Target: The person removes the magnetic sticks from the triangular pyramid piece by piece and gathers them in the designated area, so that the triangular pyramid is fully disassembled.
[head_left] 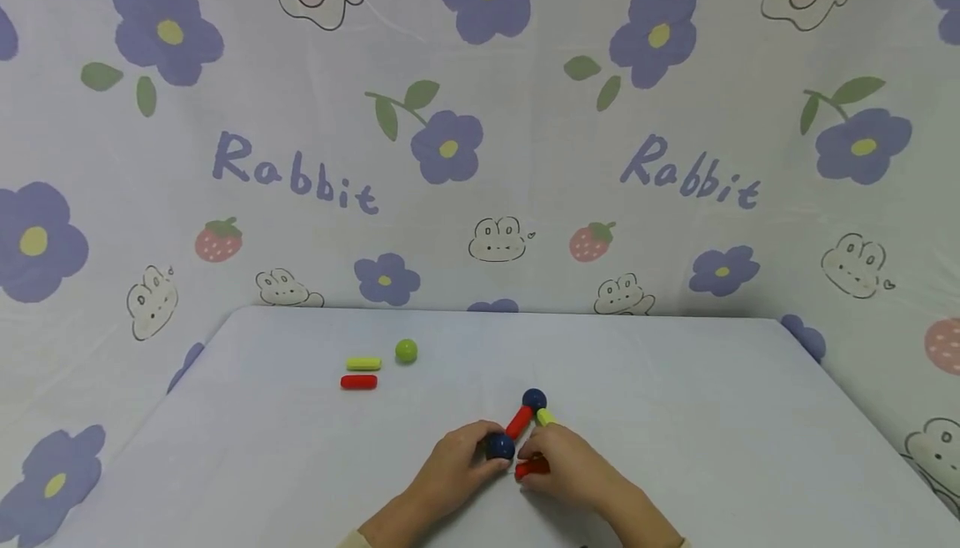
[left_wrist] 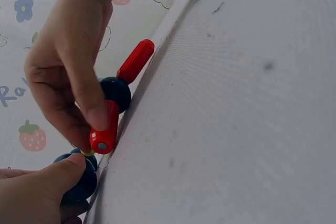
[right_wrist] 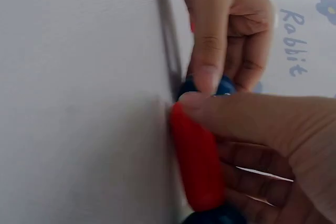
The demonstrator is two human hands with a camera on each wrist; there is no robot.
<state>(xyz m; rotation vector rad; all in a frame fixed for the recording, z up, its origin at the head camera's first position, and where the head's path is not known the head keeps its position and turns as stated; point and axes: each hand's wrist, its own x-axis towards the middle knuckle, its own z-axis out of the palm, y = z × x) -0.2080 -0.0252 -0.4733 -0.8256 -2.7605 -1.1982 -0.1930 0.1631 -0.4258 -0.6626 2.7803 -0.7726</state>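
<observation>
My left hand (head_left: 456, 465) grips a dark blue ball (head_left: 500, 447) between thumb and fingers. Beside it, my right hand (head_left: 566, 463) pinches a short red rod (head_left: 532, 469), whose near end shows a silver disc in the left wrist view. The rod's other end meets a second blue ball (left_wrist: 116, 94), hidden under the right hand in the head view; another red rod (left_wrist: 135, 61) extends from that ball. Farther off, a red stick (head_left: 519, 422) runs from the left hand's ball to a far blue ball (head_left: 534, 399). A yellow rod (head_left: 546, 417) leads from there toward the right hand.
On the white table (head_left: 262, 439), toward the back left, lie a loose yellow rod (head_left: 363, 364), a loose red rod (head_left: 359, 382) and a green ball (head_left: 407, 351). A patterned cloth (head_left: 525, 189) hangs behind the table's far edge.
</observation>
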